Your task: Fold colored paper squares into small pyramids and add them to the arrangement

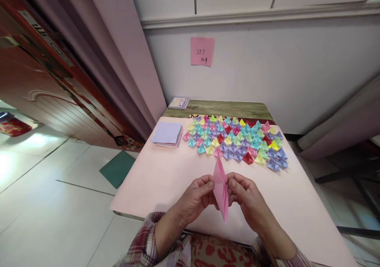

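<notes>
A pink folded paper (220,187) is held upright between both hands, above the near part of the table. My left hand (200,193) pinches its left side, thumb in front and fingers behind. On the other side my right hand (240,188) grips the right edge with thumb and fingertips. The paper has a long, pointed shape, with layered folds showing along its right side. Beyond it, many small folded paper pieces (228,140) in several colours lie in rows on the table.
A stack of square paper (167,133), lavender on top, lies at the table's left. Behind it is a small pack (179,103). The table (166,172) has a pale pink cover. A pink note (202,51) hangs on the wall. A green sheet (117,168) lies on the floor.
</notes>
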Available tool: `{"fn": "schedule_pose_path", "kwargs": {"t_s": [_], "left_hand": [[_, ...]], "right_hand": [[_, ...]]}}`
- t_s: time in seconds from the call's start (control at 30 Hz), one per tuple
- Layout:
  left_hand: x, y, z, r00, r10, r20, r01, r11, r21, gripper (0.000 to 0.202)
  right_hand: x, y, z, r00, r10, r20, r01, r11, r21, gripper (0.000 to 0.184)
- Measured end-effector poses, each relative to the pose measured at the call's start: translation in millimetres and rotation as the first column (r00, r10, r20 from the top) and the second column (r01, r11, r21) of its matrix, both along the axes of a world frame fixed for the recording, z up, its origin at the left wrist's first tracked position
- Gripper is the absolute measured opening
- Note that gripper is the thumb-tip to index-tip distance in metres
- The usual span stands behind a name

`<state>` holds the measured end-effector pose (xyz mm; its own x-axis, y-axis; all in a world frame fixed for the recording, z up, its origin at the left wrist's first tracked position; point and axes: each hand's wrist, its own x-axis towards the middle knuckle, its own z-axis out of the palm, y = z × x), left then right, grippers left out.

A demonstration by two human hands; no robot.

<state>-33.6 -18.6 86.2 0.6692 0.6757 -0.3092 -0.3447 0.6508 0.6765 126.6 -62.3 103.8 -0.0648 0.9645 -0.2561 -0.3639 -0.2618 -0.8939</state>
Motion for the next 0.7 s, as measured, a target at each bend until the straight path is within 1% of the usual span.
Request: {"fn": "schedule_pose_path", "kwargs": {"t_s": [0.17, 0.43, 0.57, 0.7], "left_hand": [[0.3, -1.6, 2.0, 0.999, -0.032, 0.036, 0.032, 0.999, 0.002, 0.027], [0.2, -0.4, -0.1, 0.997, -0.060, 0.049, 0.061, 0.998, -0.009, 0.026], [-0.2, 0.1, -1.3, 0.998, -0.046, 0.047, 0.046, 0.999, -0.002, 0.026], [-0.5, 1.1, -3.3, 0.998, -0.036, 0.046, 0.036, 0.999, 0.009, 0.026]], "right_hand": [[-2.5, 0.0, 2.7, 0.999, 0.010, -0.040, -0.010, 1.000, 0.000, 0.032], [0.8, -2.4, 4.9, 0.998, 0.031, -0.052, -0.030, 1.000, 0.009, 0.030], [2.1, -4.0, 6.0, 0.997, 0.051, -0.054, -0.050, 0.999, 0.020, 0.030], [2.6, -4.2, 6.2, 0.999, 0.038, -0.039, -0.037, 0.999, 0.019, 0.030]]}}
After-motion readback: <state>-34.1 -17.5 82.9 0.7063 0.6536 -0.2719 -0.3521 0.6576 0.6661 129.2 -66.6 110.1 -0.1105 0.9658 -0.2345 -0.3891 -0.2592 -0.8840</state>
